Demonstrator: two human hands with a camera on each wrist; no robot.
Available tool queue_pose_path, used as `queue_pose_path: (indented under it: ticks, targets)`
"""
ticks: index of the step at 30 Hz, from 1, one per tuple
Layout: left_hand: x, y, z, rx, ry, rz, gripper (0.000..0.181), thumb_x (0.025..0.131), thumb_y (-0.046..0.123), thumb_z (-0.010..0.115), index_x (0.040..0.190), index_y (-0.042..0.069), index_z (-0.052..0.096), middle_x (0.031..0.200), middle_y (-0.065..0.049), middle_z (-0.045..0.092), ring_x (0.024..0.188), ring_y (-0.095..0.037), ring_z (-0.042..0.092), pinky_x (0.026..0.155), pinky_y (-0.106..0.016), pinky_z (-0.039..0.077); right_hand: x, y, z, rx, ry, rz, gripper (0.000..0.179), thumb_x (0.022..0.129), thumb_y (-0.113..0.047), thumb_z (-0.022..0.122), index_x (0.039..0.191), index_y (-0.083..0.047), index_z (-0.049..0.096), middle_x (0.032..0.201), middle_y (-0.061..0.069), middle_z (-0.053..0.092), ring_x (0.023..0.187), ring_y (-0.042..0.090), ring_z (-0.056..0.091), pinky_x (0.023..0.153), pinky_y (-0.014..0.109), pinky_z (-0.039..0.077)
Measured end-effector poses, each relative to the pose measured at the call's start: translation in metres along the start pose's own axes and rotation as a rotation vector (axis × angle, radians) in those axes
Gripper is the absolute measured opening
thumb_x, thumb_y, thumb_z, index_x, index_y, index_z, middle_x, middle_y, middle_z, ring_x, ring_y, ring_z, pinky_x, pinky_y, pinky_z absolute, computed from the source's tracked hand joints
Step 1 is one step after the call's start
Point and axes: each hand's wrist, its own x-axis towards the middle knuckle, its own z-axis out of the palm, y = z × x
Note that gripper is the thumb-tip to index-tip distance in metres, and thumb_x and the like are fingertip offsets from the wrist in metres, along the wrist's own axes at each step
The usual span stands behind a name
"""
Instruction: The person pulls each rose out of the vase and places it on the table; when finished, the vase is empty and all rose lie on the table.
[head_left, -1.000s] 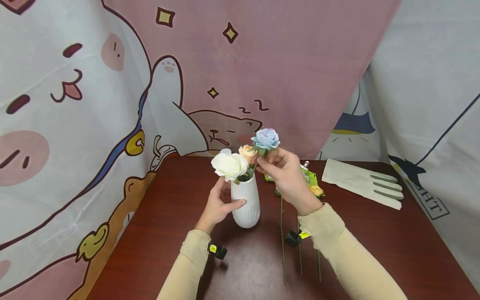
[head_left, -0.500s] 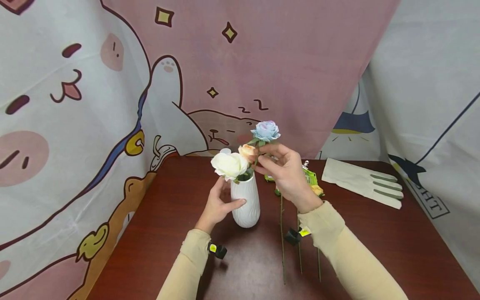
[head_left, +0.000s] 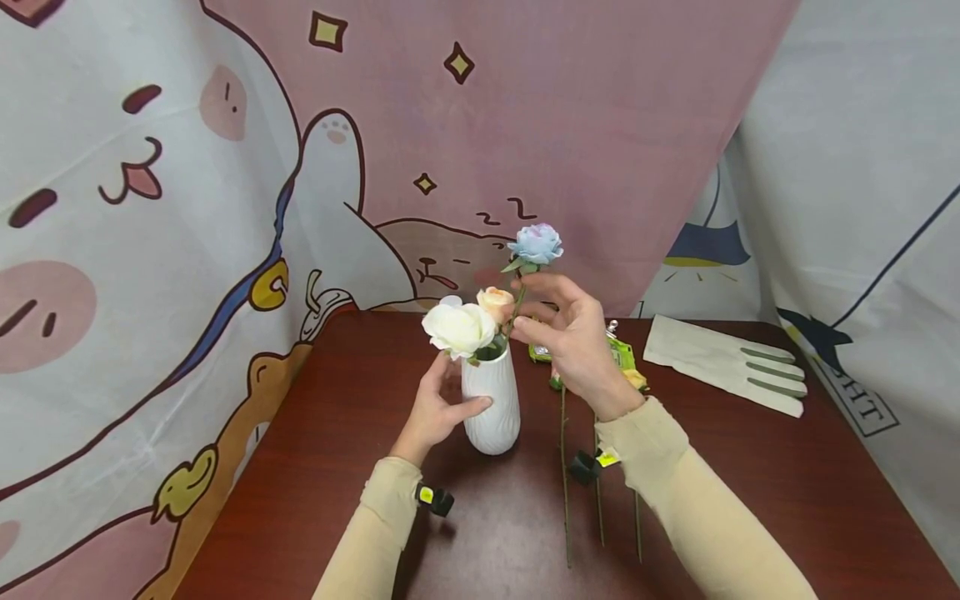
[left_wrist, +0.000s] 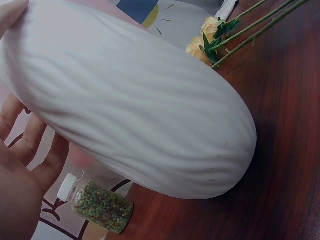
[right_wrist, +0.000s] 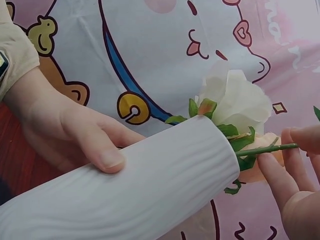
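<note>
In the head view my left hand (head_left: 442, 408) grips the white ribbed vase (head_left: 492, 408), thumb on its front, fingers behind. A white rose (head_left: 459, 329) and a peach rose (head_left: 495, 303) stand in the vase. My right hand (head_left: 573, 337) is at the vase's upper right, holding the stem of a blue rose (head_left: 536, 243) between thumb and fingers. The blue bloom is above the other blooms. In the right wrist view the green stem (right_wrist: 265, 150) runs from the vase mouth to the right fingers. Inside the vase, the stem's lower end is hidden.
Right of the vase lie several long-stemmed flowers, among them yellow roses (left_wrist: 200, 47). Behind the right hand is a green packet (head_left: 621, 354), partly covered. A white glove (head_left: 723, 367) lies at the back right. A white-capped bottle of green beads (left_wrist: 102, 206) stands behind the vase.
The blue rose has risen above the vase, showing more stem below its bloom. My right hand's fingers have shifted and spread along the stem. Left hand and vase stay put.
</note>
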Motion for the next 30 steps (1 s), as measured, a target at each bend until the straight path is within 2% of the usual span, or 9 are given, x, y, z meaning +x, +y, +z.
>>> queue_pose_path:
  ticks: [7,13,19,25,30]
  targets:
    - [0.0,-0.001,0.0,0.01,-0.002,0.001,0.08,0.08,0.008,0.09,0.15,0.015,0.051,0.123,-0.014,0.073,0.111,-0.023,0.068,0.089,-0.042,0.057,0.005,-0.002,0.0,0.02,0.034,-0.069,0.052,0.089,0.025,0.063,0.134,0.001,0.061,0.133,0.015,0.063,0.102,0.024,0.073,0.083,0.044,0.063]
    - [0.001,-0.002,0.0,0.011,0.0,0.008,0.08,0.079,0.003,0.089,0.149,0.013,0.051,0.121,-0.015,0.072,0.11,-0.022,0.068,0.089,-0.043,0.056,0.01,-0.003,-0.002,0.003,0.111,-0.072,0.054,0.088,0.029,0.06,0.132,-0.002,0.063,0.131,0.013,0.066,0.099,0.023,0.075,0.077,0.037,0.064]
    - [0.001,0.0,0.001,0.029,0.011,-0.02,0.084,0.075,-0.005,0.088,0.149,0.008,0.05,0.121,-0.019,0.072,0.109,-0.019,0.067,0.089,-0.043,0.056,0.013,-0.01,-0.004,0.01,0.179,-0.096,0.055,0.086,0.029,0.062,0.131,-0.003,0.065,0.128,0.01,0.067,0.097,0.021,0.075,0.074,0.035,0.064]
    - [0.001,0.0,0.002,0.041,0.012,-0.026,0.081,0.074,-0.012,0.084,0.146,-0.003,0.048,0.119,-0.028,0.07,0.109,-0.018,0.067,0.088,-0.048,0.055,0.017,-0.019,-0.009,0.061,0.237,-0.128,0.055,0.087,0.029,0.061,0.132,-0.003,0.065,0.129,0.012,0.064,0.096,0.023,0.074,0.075,0.036,0.064]
    - [-0.001,0.0,0.001,0.034,0.014,-0.018,0.077,0.074,-0.01,0.086,0.142,0.001,0.052,0.117,-0.023,0.072,0.109,-0.018,0.067,0.088,-0.045,0.056,0.021,-0.026,-0.016,0.131,0.273,-0.145,0.055,0.088,0.03,0.06,0.133,-0.003,0.064,0.132,0.015,0.061,0.095,0.024,0.073,0.074,0.037,0.064]
